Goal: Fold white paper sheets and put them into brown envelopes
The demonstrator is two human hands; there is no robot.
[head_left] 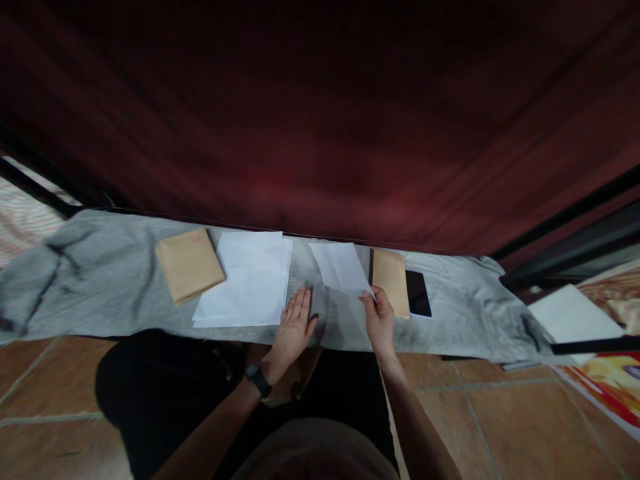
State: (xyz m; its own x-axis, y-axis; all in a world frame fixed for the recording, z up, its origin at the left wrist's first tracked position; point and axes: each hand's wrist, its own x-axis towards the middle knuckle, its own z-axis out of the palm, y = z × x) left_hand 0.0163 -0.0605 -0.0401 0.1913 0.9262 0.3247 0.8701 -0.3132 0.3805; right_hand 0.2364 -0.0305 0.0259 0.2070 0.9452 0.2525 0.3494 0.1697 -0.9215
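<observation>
Paper sheet [341, 265] is being held just right of centre frame, its right edge being pinched by the right hand [379, 319], likely for control; long axis is slanting, far end pointing upper left. Left hand [295, 320] is being rested flat, grasping nothing, likely for support.

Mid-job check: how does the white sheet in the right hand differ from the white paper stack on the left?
The sheet is pinched in the right hand, while the paper stack lies on the gray cloth. The sheet looks narrower; the stack is wider, with offset edges. A brown pile overlaps the stack's left side but not the sheet. Both are white.
</observation>
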